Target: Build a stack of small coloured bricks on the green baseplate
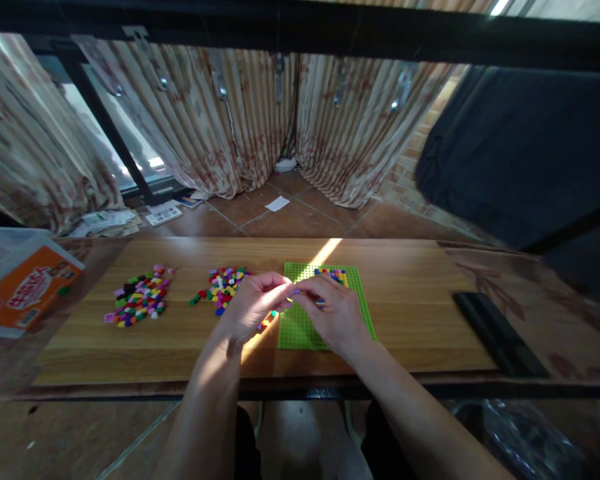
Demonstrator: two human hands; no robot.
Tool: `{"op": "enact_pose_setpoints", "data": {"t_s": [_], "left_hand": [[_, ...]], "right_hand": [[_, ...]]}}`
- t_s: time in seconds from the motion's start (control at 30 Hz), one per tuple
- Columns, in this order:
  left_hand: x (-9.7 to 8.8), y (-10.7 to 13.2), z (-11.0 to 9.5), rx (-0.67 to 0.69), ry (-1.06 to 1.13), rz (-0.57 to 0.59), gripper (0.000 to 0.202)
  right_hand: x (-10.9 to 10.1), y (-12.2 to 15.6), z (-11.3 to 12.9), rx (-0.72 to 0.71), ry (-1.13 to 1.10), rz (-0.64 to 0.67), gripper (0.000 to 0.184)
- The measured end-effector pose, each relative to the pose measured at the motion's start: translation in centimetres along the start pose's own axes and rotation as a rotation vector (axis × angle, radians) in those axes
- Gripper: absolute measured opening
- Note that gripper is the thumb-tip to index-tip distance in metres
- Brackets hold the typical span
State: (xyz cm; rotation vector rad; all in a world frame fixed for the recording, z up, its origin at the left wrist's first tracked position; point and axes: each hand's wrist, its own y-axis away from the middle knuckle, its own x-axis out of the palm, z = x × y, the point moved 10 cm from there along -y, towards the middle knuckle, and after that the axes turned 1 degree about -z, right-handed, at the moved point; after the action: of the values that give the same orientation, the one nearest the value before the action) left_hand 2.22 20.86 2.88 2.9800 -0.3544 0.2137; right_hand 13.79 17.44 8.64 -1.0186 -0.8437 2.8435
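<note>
Above the left edge of a green studded baseplate (300, 337), my two hands meet at the fingertips. A tiny purple brick (296, 291) shows where they touch. My left hand (255, 303) is closed in a pinch at the brick's left side. From the right, my right hand (337, 313) also pinches at it, its thumb and forefinger together. Behind the right fingers, a block of colourful bricks (337, 274) sits on the plate's upper part, partly hidden. A few loose bricks (265, 325) lie below my left hand.
Two heaps of mixed bricks, one at the far left (143, 297) and one in the middle (225, 283), lie on the wooden tabletop (405, 287). A plastic box with an orange label (35, 287) stands at the left. A long black object (497, 333) lies at the right edge.
</note>
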Motion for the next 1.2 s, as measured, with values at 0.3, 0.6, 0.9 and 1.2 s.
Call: {"op": "enact_pose_setpoints", "data": {"t_s": [0.3, 0.6, 0.9, 1.2], "left_hand": [[1.8, -0.5, -0.2, 0.070, -0.100, -0.052, 0.020], [1.2, -1.9, 0.7, 0.103, -0.293, -0.224, 0.026], [3.5, -2.4, 1.5, 0.074, -0.386, -0.098, 0.034], [3.6, -2.6, 1.8, 0.093, -0.367, -0.084, 0.040]], "right_hand": [[-6.2, 0.3, -4.3, 0.120, -0.113, -0.099, 0.008], [-6.1, 1.6, -9.0, 0.250, -0.241, 0.061, 0.008], [-5.2, 1.8, -9.1, 0.225, -0.203, 0.066, 0.007], [-5.0, 2.0, -9.1, 0.179, -0.174, -0.001, 0.008]]}}
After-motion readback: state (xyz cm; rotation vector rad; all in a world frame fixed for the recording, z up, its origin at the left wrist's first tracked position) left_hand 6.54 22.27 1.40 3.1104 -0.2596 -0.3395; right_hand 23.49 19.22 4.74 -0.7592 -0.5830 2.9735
